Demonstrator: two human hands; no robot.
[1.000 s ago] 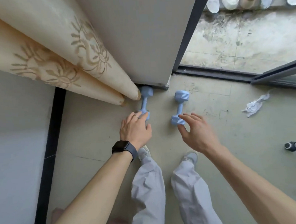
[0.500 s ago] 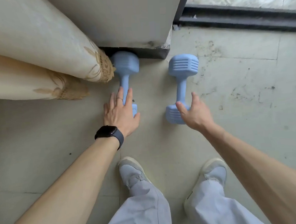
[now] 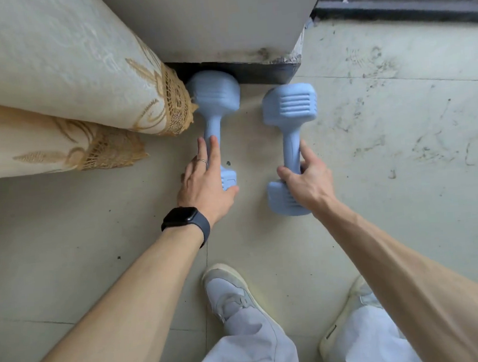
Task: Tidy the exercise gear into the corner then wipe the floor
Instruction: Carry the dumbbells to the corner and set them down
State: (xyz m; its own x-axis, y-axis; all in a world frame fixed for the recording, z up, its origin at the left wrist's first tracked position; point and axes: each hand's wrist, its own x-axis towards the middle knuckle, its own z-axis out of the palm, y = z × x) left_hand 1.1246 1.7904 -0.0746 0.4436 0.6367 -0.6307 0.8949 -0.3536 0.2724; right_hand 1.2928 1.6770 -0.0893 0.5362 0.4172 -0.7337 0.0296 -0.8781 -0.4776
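Lying side by side on the floor [image 3: 399, 141], the two pale blue dumbbells run lengthwise away from the person, each long axis pointing toward the base of the wall pier [image 3: 221, 21]. The left dumbbell [image 3: 212, 120] has its far head tucked against the pier's dark skirting, touching the hem of the curtain [image 3: 83, 78]. The right dumbbell [image 3: 289, 106] sits just beside it, its far head leaning slightly rightward, near the pier's corner. The left hand [image 3: 207, 183] rests flat on the left dumbbell, fingers straight along the handle, gripping nothing. The right hand [image 3: 308, 181] wraps thumb and fingers round the right dumbbell's handle, close to the near head. Both look rigid and dense, with a matte coating unlikely to slip; the narrow handle is the place to hold, mid-length for balance. Held near one end, the far head would probably droop on lifting, so sliding may suit better
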